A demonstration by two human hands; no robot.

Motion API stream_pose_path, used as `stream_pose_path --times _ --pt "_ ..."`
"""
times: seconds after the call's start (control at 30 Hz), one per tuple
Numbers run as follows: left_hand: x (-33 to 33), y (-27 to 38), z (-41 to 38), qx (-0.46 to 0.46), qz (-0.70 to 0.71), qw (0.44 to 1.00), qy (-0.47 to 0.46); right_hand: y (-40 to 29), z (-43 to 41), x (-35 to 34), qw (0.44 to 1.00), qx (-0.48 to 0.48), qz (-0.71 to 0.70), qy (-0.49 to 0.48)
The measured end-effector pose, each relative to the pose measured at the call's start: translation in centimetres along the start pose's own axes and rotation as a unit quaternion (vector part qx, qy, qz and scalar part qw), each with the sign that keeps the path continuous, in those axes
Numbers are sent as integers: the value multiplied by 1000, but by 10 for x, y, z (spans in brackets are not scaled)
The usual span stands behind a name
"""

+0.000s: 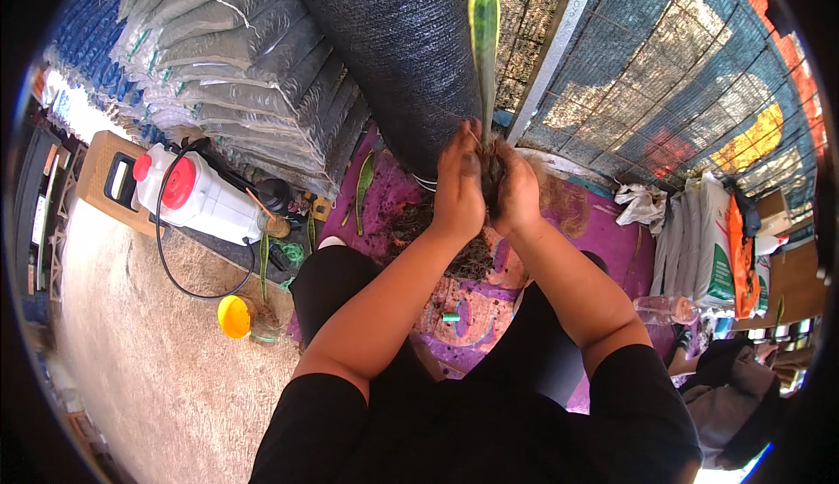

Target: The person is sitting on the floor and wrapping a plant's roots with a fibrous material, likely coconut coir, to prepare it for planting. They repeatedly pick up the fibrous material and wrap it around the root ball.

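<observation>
Both my hands are raised in front of me, cupped around the dark, soil-covered root ball [490, 179] of a snake plant. My left hand [461, 185] presses on its left side and my right hand [514, 189] on its right side. From between the fingertips a tall, yellow-edged snake plant leaf [485, 38] stands upright. Dirt darkens my fingers. Under the hands, a heap of loose soil and roots [472, 260] lies on a purple painted mat [452, 346]; my forearms hide part of it. A small green spool [450, 317] lies nearer my knees.
A thick black roll of netting [400, 44] stands just beyond my hands. Stacked grey sacks [262, 71] and a white sprayer [196, 185] are at left, near a yellow cup [234, 317]. Plastic bags [711, 241], a clear bottle [665, 310] and another person [734, 392] are at right.
</observation>
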State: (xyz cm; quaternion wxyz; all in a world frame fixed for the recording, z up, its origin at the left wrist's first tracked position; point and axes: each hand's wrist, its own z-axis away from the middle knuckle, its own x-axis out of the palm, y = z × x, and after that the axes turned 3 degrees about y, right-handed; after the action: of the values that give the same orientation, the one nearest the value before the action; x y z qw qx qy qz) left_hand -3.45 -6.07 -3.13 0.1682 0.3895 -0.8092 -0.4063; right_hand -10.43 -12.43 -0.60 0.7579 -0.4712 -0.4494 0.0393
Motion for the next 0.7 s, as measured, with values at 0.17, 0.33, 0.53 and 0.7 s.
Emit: stream_pose_path --times 0.17,0.33,0.53,0.7 --pt "-6 -3 -7 -121 203 971 30 -13 3 7 988 97 -88 -85" --pt "-4 1 8 -51 62 997 15 -4 3 6 997 27 -13 -68" --pt "1 11 12 34 -21 999 21 -5 5 1 998 -16 30 -59" --pt "-2 18 0 30 41 998 25 -16 5 8 989 63 -109 -82"
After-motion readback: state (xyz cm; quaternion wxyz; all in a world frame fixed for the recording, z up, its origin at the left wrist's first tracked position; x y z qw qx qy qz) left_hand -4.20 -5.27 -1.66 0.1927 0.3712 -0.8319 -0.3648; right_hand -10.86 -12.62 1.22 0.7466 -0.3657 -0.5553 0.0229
